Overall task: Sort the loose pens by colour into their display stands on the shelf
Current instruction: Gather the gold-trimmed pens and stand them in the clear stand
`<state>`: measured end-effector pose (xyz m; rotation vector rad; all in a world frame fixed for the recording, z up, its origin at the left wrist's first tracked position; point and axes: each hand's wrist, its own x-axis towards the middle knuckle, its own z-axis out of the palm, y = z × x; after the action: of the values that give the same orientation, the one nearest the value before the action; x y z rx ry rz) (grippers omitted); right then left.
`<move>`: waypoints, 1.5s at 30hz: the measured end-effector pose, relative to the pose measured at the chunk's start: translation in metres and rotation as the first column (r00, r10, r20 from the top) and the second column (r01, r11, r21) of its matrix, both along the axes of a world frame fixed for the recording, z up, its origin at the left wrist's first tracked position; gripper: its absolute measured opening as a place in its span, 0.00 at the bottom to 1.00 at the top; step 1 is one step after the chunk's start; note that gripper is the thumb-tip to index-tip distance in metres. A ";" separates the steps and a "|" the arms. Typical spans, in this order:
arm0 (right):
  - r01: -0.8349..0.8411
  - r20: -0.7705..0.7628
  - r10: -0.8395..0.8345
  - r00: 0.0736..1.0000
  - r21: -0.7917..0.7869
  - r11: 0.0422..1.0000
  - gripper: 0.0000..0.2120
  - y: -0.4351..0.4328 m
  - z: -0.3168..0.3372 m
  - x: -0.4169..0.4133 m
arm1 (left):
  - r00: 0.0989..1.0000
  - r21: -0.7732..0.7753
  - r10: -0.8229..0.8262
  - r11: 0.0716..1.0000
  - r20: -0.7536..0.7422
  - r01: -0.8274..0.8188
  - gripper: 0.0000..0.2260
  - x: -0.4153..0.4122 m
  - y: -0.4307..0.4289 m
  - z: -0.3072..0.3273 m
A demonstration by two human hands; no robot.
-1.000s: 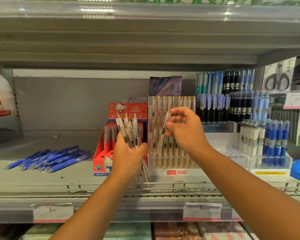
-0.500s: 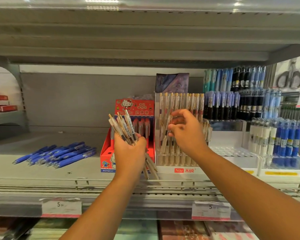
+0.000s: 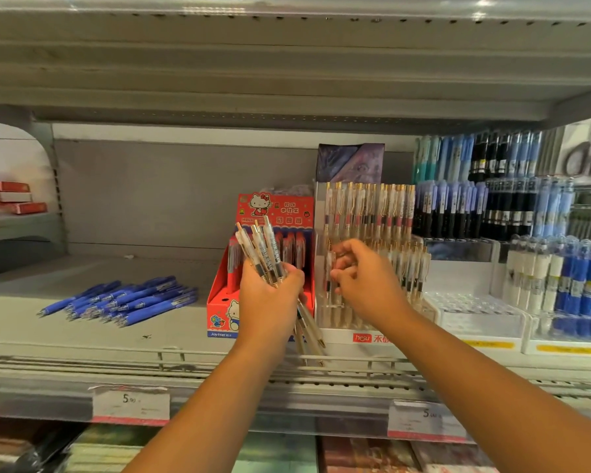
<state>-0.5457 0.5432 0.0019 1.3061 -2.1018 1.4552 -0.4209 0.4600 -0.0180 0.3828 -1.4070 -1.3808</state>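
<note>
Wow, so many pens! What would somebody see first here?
Two bare arms reach in from below: the left hand grips a fan of clear pens in front of the red cartoon-cat box, and the right hand pinches one more pen at the clear stand in the middle. To the left, a heap of blue pens lies loose on the grey shelf.
</note>
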 end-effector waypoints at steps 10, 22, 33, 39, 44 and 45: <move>-0.348 -0.042 0.350 0.936 0.055 0.936 0.12 0.019 0.008 0.042 | 0.998 0.018 -0.044 0.999 -0.055 0.045 0.15 -0.001 -0.004 -0.002; -0.356 -0.039 0.385 0.922 0.304 0.884 0.20 0.021 0.011 0.053 | 0.996 0.024 -0.024 0.999 -0.085 0.026 0.14 -0.002 -0.006 -0.002; -0.090 -0.226 0.216 0.950 0.463 0.882 0.16 0.025 0.017 0.042 | 0.996 0.010 -0.013 1.000 -0.084 0.014 0.18 -0.002 -0.006 -0.001; -0.052 -0.153 0.102 0.983 0.302 0.952 0.23 0.035 0.026 0.016 | 0.998 0.045 -0.021 0.999 -0.066 0.024 0.20 -0.003 -0.006 -0.001; -0.049 -0.063 0.046 0.997 -0.055 0.997 0.40 0.033 0.024 0.002 | 0.999 0.036 -0.042 0.998 -0.034 0.043 0.20 -0.004 -0.006 -0.001; -0.052 -0.070 0.045 0.997 -0.093 0.994 0.39 0.031 0.022 0.001 | 0.999 0.034 -0.043 0.998 -0.029 0.044 0.19 -0.004 -0.006 -0.001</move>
<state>-0.5447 0.5740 0.0237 1.3596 -1.9467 1.4898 -0.4252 0.4537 -0.0187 0.3553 -1.3768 -1.4425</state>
